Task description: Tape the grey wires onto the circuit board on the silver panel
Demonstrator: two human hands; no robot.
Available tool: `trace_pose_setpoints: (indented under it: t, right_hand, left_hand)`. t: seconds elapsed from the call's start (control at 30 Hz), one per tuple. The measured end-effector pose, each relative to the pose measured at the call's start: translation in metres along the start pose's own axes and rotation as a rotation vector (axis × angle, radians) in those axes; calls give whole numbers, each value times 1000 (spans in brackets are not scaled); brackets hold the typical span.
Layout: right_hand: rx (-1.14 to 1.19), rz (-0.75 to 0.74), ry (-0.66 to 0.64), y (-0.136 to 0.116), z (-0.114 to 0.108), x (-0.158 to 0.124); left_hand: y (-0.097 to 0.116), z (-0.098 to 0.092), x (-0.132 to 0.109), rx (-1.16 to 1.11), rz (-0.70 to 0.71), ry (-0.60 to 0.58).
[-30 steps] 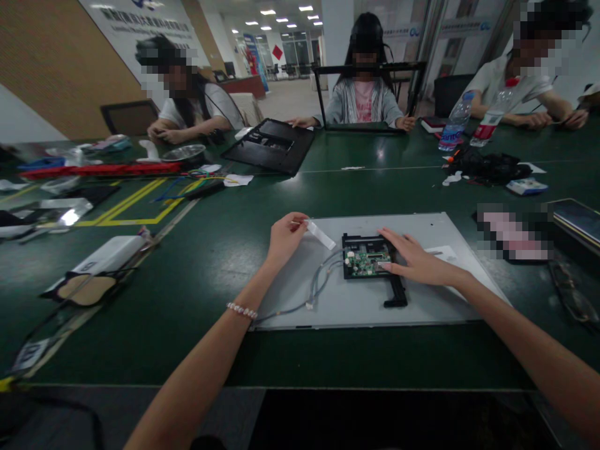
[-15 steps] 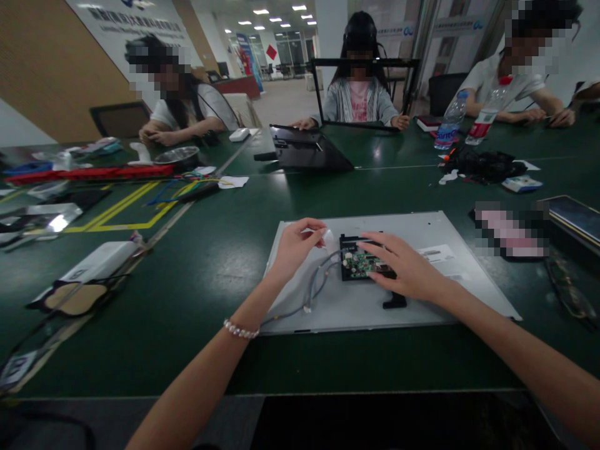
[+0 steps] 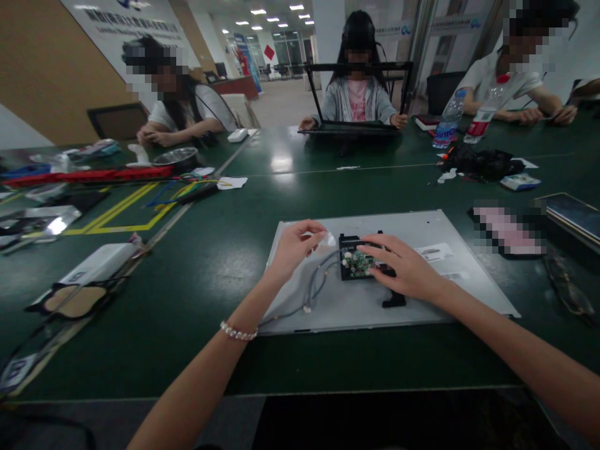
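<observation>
A grey metal panel lies flat on the green table in front of me. On it sits a small green circuit board in a black bracket. My left hand pinches a white strip of tape just left of the board. Grey cables run from the board toward the panel's near left edge. My right hand lies flat with fingers spread on the board and bracket.
Three people sit across the table; the middle one holds a black frame upright. Water bottles and a black heap stand far right. Glasses lie at right. A white box and coloured wires are left.
My left hand brought the white tape strip rightward, closer to the board. My right hand stayed on the board. The person opposite lifted a black cover and stood a frame upright.
</observation>
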State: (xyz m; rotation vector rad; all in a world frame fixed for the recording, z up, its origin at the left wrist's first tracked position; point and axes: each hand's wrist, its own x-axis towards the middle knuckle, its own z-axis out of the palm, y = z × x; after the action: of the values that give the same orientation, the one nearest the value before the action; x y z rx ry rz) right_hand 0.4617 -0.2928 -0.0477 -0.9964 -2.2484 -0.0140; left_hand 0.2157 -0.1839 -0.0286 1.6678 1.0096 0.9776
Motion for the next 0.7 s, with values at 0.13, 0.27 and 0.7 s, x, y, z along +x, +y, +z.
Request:
trace_pose_setpoints:
  t: [0.13,0.27,0.7]
  right_hand:
    - [-22,-87,4,-4,2,1]
    - [-14,-135,9,-9,3,4]
    - [43,-249,-65,-14,8,4]
  left_hand:
    - [10,16,-11,110,38,-60]
    - [11,18,-13,174,66,-52]
    - [5,18,-14,215,91,-62]
